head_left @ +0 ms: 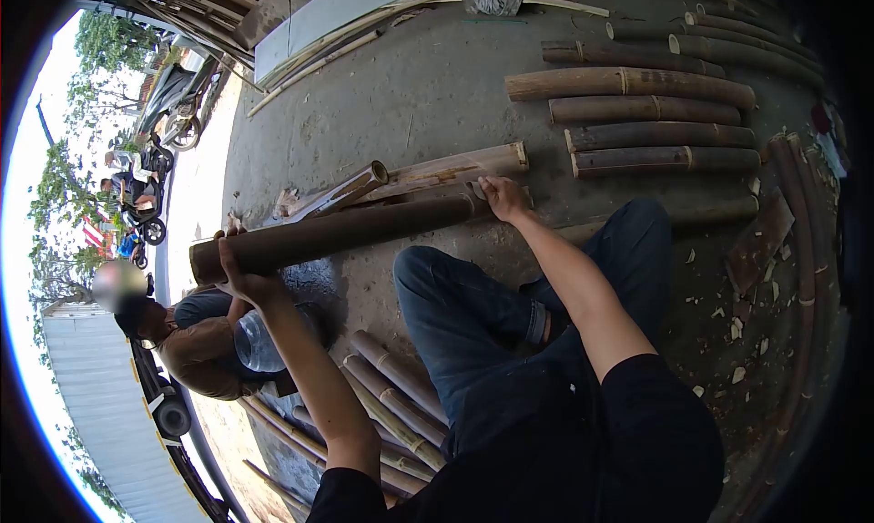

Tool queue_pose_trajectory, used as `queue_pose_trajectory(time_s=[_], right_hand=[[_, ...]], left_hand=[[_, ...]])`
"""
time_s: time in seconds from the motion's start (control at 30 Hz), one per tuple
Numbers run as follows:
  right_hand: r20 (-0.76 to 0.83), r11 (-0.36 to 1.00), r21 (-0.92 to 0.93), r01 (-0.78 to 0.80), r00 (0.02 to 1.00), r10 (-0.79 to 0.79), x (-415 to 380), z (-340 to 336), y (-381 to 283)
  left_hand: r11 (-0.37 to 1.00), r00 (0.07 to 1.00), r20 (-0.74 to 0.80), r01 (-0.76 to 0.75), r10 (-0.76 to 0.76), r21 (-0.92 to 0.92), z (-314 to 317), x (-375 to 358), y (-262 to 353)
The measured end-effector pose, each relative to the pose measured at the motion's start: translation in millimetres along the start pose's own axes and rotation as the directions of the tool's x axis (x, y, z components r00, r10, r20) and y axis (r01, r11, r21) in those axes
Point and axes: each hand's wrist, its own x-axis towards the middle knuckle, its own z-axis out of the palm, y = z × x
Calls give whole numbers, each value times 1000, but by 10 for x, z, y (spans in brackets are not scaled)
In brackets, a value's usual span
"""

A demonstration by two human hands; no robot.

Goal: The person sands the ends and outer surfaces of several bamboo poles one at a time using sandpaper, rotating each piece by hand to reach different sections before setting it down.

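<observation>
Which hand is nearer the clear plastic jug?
Left. The left hand holds the dark bamboo tube near one end, just above the clear plastic jug in the picture. The right hand is farther off, at the tube's other end.

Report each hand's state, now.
Left hand: closed around the dark bamboo pole, near one end.
Right hand: closed at the pole's other end; whether it holds anything cannot be told.

The bamboo pole point(355, 234) is dark brown, pale at its cut edge, and the row of pieces point(628, 83) is brown crossed by lighter rings, on a grey floor point(437, 95) flecked with cream chips point(738, 375). The nearest shirt point(537, 441) is black, the jeans point(451, 309) blue; a farther shirt point(202, 350) is brown, the cap point(133, 316) black, the jug point(259, 343) bluish.
</observation>
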Motion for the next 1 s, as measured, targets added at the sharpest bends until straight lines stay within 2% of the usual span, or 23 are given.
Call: queue_pose_trajectory(time_s=[0.03, 0.1, 0.17, 0.2, 0.23, 0.27, 0.3, 0.33, 0.4, 0.43, 0.5, 0.53, 0.57, 0.63, 0.7, 0.73, 0.77, 0.8, 0.83, 0.87, 0.9, 0.97, 1.0], right_hand=[[-65, 999, 34, -38, 997, 40, -17, -78, -17], [-129, 996, 56, -75, 988, 82, -76, -284, -51], [-303, 976, 86, -201, 928, 218, -170, -576, -90], [-349, 961, 254, -113, 916, 200, -249, -751, -134], [-342, 967, 227, -113, 921, 188, -366, -922, -137], [-97, 786, 561, -261, 922, 376, -504, -1107, -150], [193, 473, 774, -421, 869, 455, -619, -1272, -189], [187, 490, 764, -420, 871, 455, -738, -1417, -301], [444, 144, 854, -500, 844, 300, -924, -1605, -540], [440, 152, 853, -498, 846, 303, -926, -1618, -549], [457, -128, 887, -443, 882, 115, -914, -1581, -587], [363, -148, 930, -337, 906, 219, -887, -1622, -836], [359, -150, 931, -332, 907, 220, -868, -1590, -734], [304, -217, 935, -280, 949, 82, -779, -1514, -424], [309, -240, 926, -290, 950, 47, -718, -1588, -324], [285, -189, 953, -235, 907, 310, -685, -1648, -420], [234, -124, 972, -198, 800, 553, -672, -1686, -487], [231, -161, 972, -173, 827, 512, -681, -1728, -376], [232, -167, 971, -168, 826, 514, -663, -1747, -273], [178, -125, 983, -131, 819, 545, -638, -1757, -173], [126, -82, 992, -96, 809, 574, -628, -1759, -114], [81, -11, 996, -88, 858, 507, -664, -1796, -173], [38, 40, 997, -71, 847, 531, -657, -1769, -209]], left_hand=[[992, 994, 7, 113, -113, -49, -34, -53, 16], [990, 992, 24, 128, -127, -56, -141, -153, 23], [964, 983, 123, 161, -137, -213, -179, -292, 86], [957, 978, 113, 197, -176, -215, -51, -436, 251], [951, 978, 92, 204, -187, -231, -61, -498, 259], [953, 984, 54, 176, -168, -247, -64, -535, 238], [954, 989, 19, 146, -146, -263, -34, -557, 212], [948, 990, 38, 141, -136, -284, 122, -675, 176], [946, 985, -61, 136, -161, -293, 298, -891, 18], [949, 972, -151, 129, -178, -288, 376, -1000, -67], [929, 953, -164, 194, -255, -316, 486, -1237, -260], [893, 936, -129, 262, -327, -365, 501, -1341, -397], [851, 914, -90, 329, -396, -409, 514, -1438, -517], [831, 906, -53, 361, -420, -425, 627, -1672, -630], [812, 896, -24, 391, -444, -434, 713, -1793, -681], [788, 878, 31, 444, -478, -425, 770, -1811, -706], [764, 855, 84, 498, -512, -411, 787, -1833, -721], [831, 857, 126, 516, -500, -209, 618, -1783, -915], [871, 877, -165, 473, -452, 132, 813, -1879, -848], [911, 980, -181, 148, -83, 384, 867, -1968, -914], [779, 951, -98, -177, 292, 602, 904, -2055, -977], [684, 897, 386, -421, 217, 595, 1201, -2275, -558], [697, 753, 656, -498, 54, 515, 1301, -2336, -531]])
